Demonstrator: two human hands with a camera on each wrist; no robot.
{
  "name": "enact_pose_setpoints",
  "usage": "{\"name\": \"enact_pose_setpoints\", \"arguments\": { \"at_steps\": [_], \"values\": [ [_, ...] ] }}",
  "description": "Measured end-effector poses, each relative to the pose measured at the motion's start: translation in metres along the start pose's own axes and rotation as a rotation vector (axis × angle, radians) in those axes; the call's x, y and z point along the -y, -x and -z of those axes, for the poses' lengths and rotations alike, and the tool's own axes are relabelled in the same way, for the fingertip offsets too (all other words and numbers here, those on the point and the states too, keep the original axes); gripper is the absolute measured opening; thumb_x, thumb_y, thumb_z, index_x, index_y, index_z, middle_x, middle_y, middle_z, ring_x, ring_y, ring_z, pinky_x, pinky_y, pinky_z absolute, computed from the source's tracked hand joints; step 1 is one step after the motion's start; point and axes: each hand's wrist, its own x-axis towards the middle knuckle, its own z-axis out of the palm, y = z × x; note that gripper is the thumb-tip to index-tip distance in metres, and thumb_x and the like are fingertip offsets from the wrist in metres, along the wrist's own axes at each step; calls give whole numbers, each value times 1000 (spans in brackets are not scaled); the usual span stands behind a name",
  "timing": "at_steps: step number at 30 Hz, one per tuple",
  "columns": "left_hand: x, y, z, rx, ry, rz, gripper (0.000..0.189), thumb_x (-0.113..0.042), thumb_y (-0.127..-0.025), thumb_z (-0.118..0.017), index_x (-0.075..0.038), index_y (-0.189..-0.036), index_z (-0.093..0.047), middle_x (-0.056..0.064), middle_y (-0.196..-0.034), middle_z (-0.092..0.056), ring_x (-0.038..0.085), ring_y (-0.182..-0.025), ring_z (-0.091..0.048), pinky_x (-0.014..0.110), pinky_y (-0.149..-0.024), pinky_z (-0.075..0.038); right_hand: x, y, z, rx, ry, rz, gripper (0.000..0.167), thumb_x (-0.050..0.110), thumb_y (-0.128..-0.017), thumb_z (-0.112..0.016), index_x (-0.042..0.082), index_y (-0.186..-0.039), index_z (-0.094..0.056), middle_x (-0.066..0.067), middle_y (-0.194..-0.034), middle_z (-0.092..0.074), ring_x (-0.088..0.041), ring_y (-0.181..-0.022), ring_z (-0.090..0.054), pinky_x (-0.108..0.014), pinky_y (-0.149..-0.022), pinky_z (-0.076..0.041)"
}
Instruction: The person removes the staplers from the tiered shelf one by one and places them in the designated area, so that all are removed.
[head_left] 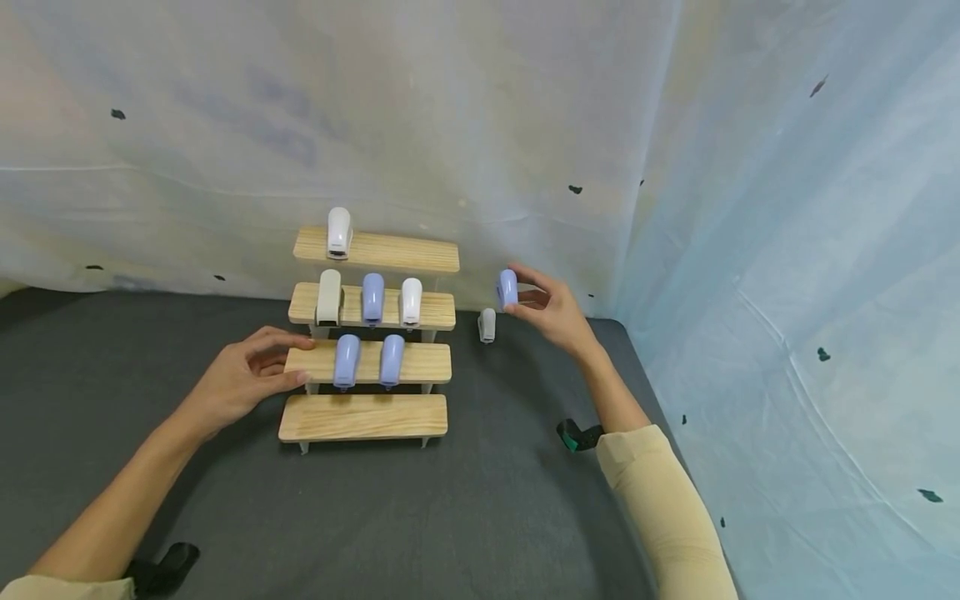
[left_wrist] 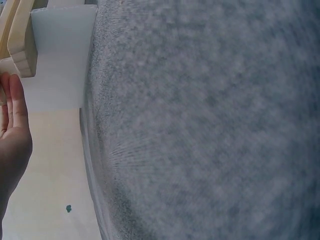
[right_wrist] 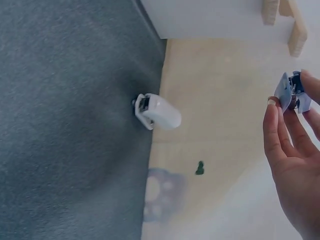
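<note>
My right hand (head_left: 551,308) pinches a small lavender stapler (head_left: 507,287) between thumb and fingertips, raised to the right of a tiered wooden stand (head_left: 367,417). In the right wrist view the same stapler (right_wrist: 284,92) shows its metal underside. My left hand (head_left: 240,379) grips the left end of the stand's second tier from the front, thumb toward the front and fingers behind. Two lavender staplers (head_left: 347,360) sit on that tier. The tier above bears a beige stapler (head_left: 328,296), a lavender stapler (head_left: 372,297) and a white stapler (head_left: 410,301).
Another white stapler (head_left: 340,229) stands at the left of the top tier. Right of the stand, a light grey-white stapler (head_left: 487,325) stands on the dark table (head_left: 480,500), near the back edge. Pale draped sheets (head_left: 480,125) enclose the back and right.
</note>
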Motion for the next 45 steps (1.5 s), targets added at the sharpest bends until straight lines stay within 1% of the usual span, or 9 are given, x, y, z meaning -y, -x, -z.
{"name": "enact_pose_setpoints", "arguments": {
  "at_steps": [5, 7, 11, 15, 20, 27, 35, 42, 45],
  "values": [
    [1, 0, 0, 4, 1, -13, 41, -12, -93, -72, -3, -132, -60, 6, -123, -51, -1, -108, -57, 13, -83, -51, -10, 5, 1, -19, 1, -12, 62, -1, -90, -72, 4, -147, -47, -15, -138, -53, -43, -113, -60, -31, -85, -57],
    [1, 1, 0, 6, 4, -18, 41, -11, -93, -72, -3, -132, -60, 6, -123, -51, 0, -107, -57, 14, -82, -52, -17, 6, 2, -19, -13, -15, 63, -2, -90, -71, 3, -148, -46, -17, -139, -52, -44, -114, -59, -34, -85, -57],
    [1, 1, 0, 0, 6, -21, 41, -11, -93, -72, -2, -131, -61, 6, -123, -51, 0, -108, -57, 14, -84, -51, -28, 8, 2, -14, -23, -25, 64, -1, -91, -70, 3, -149, -44, -19, -142, -49, -45, -116, -58, -33, -86, -57],
    [2, 1, 0, -7, -8, -25, 40, -12, -93, -72, -3, -131, -61, 6, -123, -52, 1, -109, -56, 12, -86, -50, -34, 10, 1, -27, -23, -41, 63, 0, -92, -70, 5, -149, -44, -17, -143, -49, -43, -117, -58, -31, -88, -56],
    [1, 1, 0, -9, -10, -23, 40, -12, -93, -72, -4, -131, -61, 6, -122, -52, 2, -108, -56, 12, -85, -50, -44, 13, 1, -40, -39, -48, 62, -2, -91, -70, 4, -148, -46, -17, -141, -51, -40, -115, -60, -31, -88, -56],
    [1, 1, -1, -5, 0, -15, 41, -13, -93, -72, -3, -131, -61, 6, -122, -52, 1, -110, -56, 12, -86, -49, -64, 15, 2, -57, -73, -60, 64, -5, -90, -69, 1, -148, -44, -22, -143, -49, -44, -116, -58, -25, -84, -55],
    [2, 1, -1, -7, 17, -19, 41, -11, -93, -72, -2, -131, -61, 7, -122, -51, 4, -106, -59, 14, -84, -52, -54, 21, -2, -86, -55, -83, 64, -6, -89, -70, -6, -146, -43, -28, -142, -48, -33, -109, -64, -24, -81, -56],
    [1, 1, 0, -6, 22, -10, 40, -12, -93, -72, -4, -131, -61, 6, -123, -52, 5, -107, -58, 14, -83, -52, -59, 21, -5, -100, -43, -99, 62, -7, -88, -71, -7, -144, -45, -30, -139, -50, -47, -111, -59, -22, -79, -55],
    [1, 1, 0, -8, 19, -9, 40, -13, -93, -72, -4, -131, -61, 7, -122, -52, 5, -106, -58, 14, -83, -52, -64, 19, -6, -110, -39, -106, 62, -6, -87, -73, -6, -144, -47, -29, -138, -52, -50, -110, -59, -21, -78, -55]
  ]
}}
